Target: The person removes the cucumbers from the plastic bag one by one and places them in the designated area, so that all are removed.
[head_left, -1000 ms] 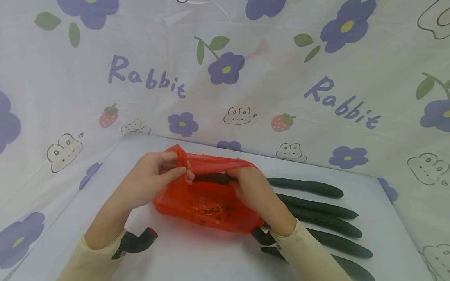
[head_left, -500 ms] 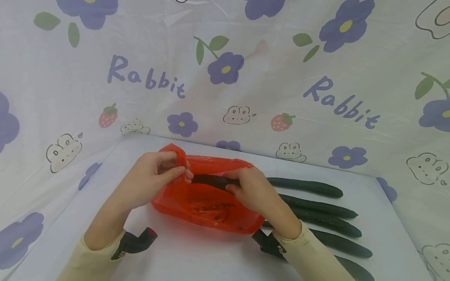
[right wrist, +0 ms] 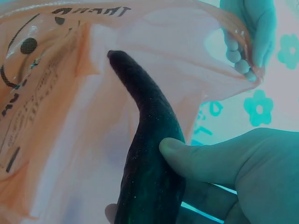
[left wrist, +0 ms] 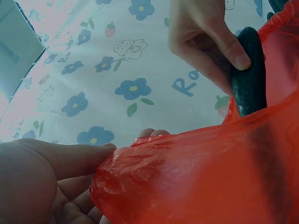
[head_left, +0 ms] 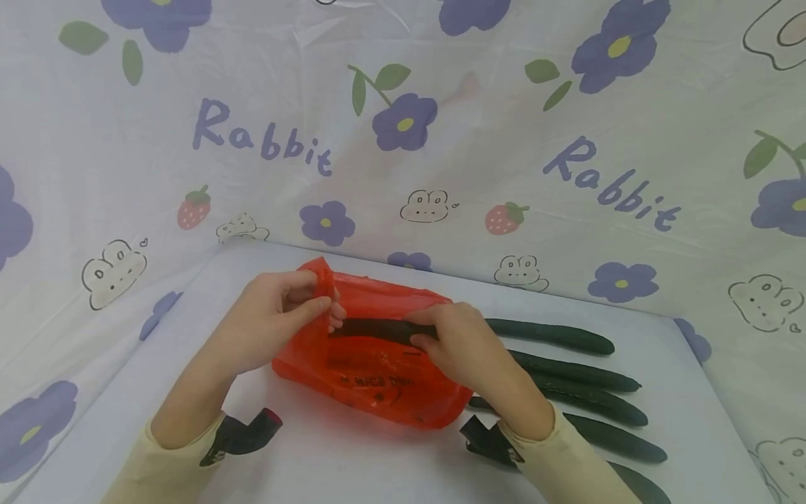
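A red plastic bag with black print lies on the white table, its mouth held spread. My left hand pinches the bag's rim between thumb and fingers; the left wrist view shows the gathered film at the fingertips. My right hand grips a dark green cucumber, thumb on top. Its far end points left into the bag, and that end shows dark through the red film in the left wrist view. In the right wrist view the cucumber curves to a narrow tip in front of the bag wall.
Several more cucumbers lie side by side on the table, right of the bag and partly under the right forearm. A white patterned cloth hangs behind the table. Black wrist mounts stick out at both cuffs.
The right hand has shifted slightly right and down, out from behind the bag's upper rim, with the cucumber more exposed in its fingers. The left hand keeps its place on the rim.
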The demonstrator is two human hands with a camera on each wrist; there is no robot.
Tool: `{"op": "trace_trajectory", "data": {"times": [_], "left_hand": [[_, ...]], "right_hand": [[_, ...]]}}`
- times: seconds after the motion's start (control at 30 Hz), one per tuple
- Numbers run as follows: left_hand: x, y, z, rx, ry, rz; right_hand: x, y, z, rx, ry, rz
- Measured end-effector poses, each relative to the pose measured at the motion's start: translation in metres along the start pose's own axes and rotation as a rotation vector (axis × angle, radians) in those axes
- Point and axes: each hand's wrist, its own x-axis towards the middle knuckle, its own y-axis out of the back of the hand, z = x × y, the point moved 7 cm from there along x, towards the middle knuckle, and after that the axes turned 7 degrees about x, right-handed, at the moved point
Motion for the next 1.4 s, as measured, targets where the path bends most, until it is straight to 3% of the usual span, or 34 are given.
{"op": "trace_trajectory", "data": {"times": [0.2, 0.5, 0.8, 1.4], "left_hand": [[-0.001, 0.004, 0.0, -0.002, 0.003, 0.044], [0.0, 0.005, -0.001, -0.018, 0.0, 0.045], [0.0, 0.008, -0.003, -0.006, 0.001, 0.048], [-0.001, 0.01, -0.005, 0.041, 0.055, 0.044]], "right_hand": [[-0.007, 0.011, 0.003, 0.01, 0.032, 0.05], [-0.019, 0.027, 0.024, 0.039, 0.063, 0.108], [-0.032, 0.056, 0.04, 0.031, 0.039, 0.162], [-0.059, 0.115, 0.069, -0.033, 0.1, 0.334]]}}
